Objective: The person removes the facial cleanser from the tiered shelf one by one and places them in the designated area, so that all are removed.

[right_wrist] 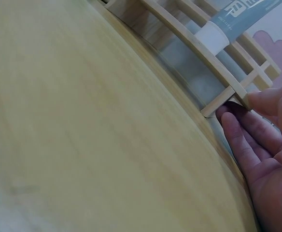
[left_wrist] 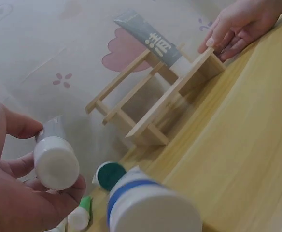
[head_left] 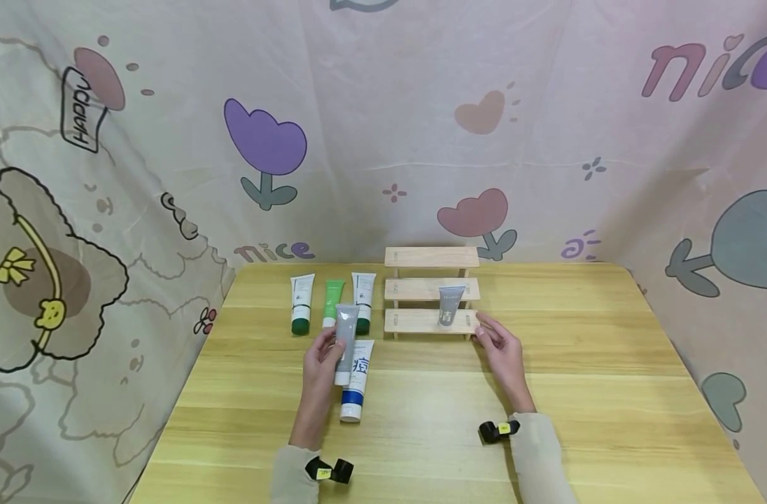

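My left hand (head_left: 321, 360) grips a grey tube with a white cap (head_left: 347, 336), cap end toward me in the left wrist view. Behind it in the head view, partly covered, lies a white tube with a blue band (head_left: 361, 378). At the right end of a three-step wooden rack (head_left: 415, 322), my right hand (head_left: 502, 353) pinches the lowest step, thumb (right_wrist: 264, 102) at its edge and fingers below. On that lowest step a smaller grey tube (head_left: 450, 304) stands on its white cap.
Left of the rack lie two white tubes with dark green caps, one at the far left (head_left: 301, 301) and one closer (head_left: 364, 290). Between them is a green tube (head_left: 333, 297). A printed cloth (head_left: 371, 126) hangs behind the wooden table (head_left: 572, 336).
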Demonstrator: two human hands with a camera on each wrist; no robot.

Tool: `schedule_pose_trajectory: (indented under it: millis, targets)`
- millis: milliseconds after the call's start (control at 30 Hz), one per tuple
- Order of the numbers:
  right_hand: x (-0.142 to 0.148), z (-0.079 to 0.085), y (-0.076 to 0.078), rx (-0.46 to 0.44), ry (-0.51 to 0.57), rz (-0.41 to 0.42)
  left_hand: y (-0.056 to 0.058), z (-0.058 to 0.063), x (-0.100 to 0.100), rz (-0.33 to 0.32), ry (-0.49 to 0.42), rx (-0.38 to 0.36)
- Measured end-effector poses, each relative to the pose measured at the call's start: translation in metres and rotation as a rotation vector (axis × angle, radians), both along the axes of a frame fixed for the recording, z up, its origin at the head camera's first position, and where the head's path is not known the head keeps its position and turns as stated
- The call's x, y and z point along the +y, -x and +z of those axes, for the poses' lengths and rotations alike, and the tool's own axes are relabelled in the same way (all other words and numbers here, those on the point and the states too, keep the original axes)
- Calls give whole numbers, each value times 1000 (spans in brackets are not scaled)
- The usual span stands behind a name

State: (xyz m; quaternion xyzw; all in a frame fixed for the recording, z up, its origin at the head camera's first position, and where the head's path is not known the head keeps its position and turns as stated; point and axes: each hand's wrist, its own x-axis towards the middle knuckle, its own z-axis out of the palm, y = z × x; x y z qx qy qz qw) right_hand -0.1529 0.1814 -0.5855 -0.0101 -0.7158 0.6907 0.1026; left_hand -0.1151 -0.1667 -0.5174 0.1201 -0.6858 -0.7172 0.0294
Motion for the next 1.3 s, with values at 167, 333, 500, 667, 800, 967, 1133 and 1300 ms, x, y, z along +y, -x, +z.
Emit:
schedule_pose_trajectory:
  millis: [167,333,500,667,800,967,1133,1300]
  targets:
    - [0,-1,0,-9,-6,-3,-7,-2,-10,18,42,-36]
    - [0,-1,1,-11,-4,-7,-9,-6,-17,53,97,-52]
    - [0,0,0,-12,-8,-3,-11,-13,-26,82,166,-82]
    - [0,1,-1,-10,-6,0,-13,-19,-33,74,276,-120]
    - [0,2,-1,-8,-7,3,-15,-24,-37,47,384,-146]
    - [0,3,-1,-13,-6,8,-17,-27,-41,42,481,-140]
    - [0,2,-1,-11,-12,3,-17,-28,-43,48,578,-119]
    - [0,1,0,-15,-11,-5,-16,-27,-43,41,691,-109]
